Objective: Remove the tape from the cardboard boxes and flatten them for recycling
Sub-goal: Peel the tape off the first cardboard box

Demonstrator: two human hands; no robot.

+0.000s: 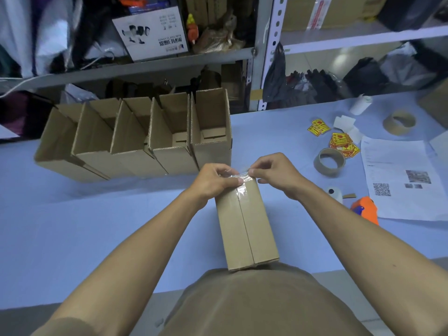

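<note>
The left hand [215, 180] has its fingers curled over the far end of a closed cardboard box [247, 224], the thumb pressed on the top flap beside the centre seam. The right hand [271, 174] pinches a strip of clear tape [238, 177] between thumb and forefinger, its other fingers curled. The tape stretches between the two hands across the far edge of the box, and a shiny patch of it clings to the top along the seam.

The box lies lengthways on a pale blue table [84, 214], its near end against the person's brown shirt [254, 301] (two flaps meet down the middle).

Beyond the hands, to the far left, a row of open boxes [135, 141] stands side by side, touching, their tops open.

To the right lie two brown tape rolls [329, 163], one nearer and one farther, with yellow and red stickers [343, 144] scattered between them. A printed sheet [400, 178] with square codes sits at the right edge, and an orange tool [366, 209] rests just left of it, near the right forearm.

Grey metal shelves [145, 66] crowded with bags and packaging run along the far side.
</note>
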